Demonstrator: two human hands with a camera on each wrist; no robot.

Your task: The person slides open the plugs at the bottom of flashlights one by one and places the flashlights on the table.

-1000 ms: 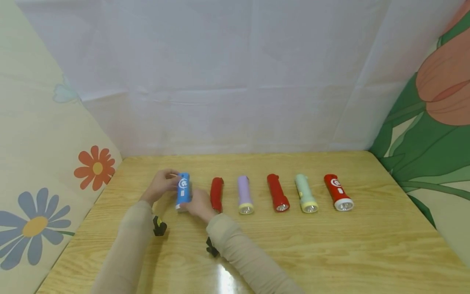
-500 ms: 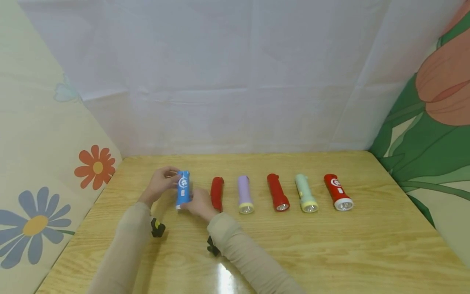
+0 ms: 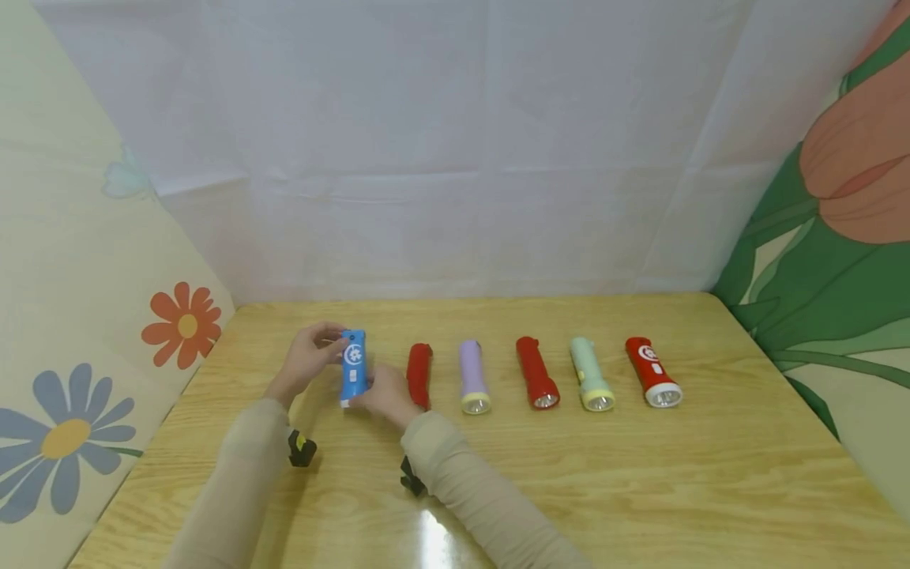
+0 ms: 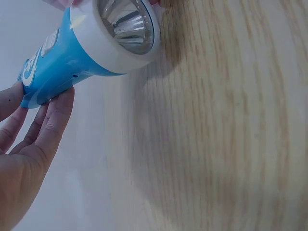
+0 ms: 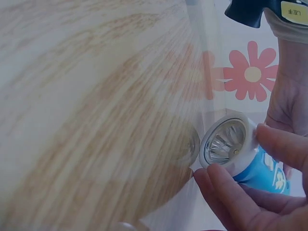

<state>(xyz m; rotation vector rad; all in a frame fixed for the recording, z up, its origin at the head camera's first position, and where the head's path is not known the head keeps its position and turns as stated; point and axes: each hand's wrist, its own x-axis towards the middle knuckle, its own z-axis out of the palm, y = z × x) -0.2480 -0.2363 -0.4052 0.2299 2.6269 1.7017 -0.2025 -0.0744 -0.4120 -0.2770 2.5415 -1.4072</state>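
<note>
A blue flashlight (image 3: 354,365) with a white head and a white printed emblem lies at the left end of a row, its lens toward the person. My left hand (image 3: 307,359) pinches its tail end between thumb and fingers, as the left wrist view also shows on the flashlight's blue body (image 4: 60,60). At the other end my right hand (image 3: 386,395) grips the white head, thumb on one side and fingers on the other; the right wrist view shows the lens (image 5: 225,144) between them. Just right of that hand lies a red flashlight (image 3: 419,371), its front end partly hidden.
Rightward along the wooden table (image 3: 640,490) lie a purple flashlight (image 3: 472,375), a second red flashlight (image 3: 536,371), a mint flashlight (image 3: 592,373) and a red flashlight with a white head (image 3: 653,371). Behind the table hangs a white cloth (image 3: 455,197); floral panels stand at both sides.
The blue flashlight's tail end has shifted slightly away from the person, with the left hand moving along a little. Its head stays in the right hand. The other flashlights stay in place.
</note>
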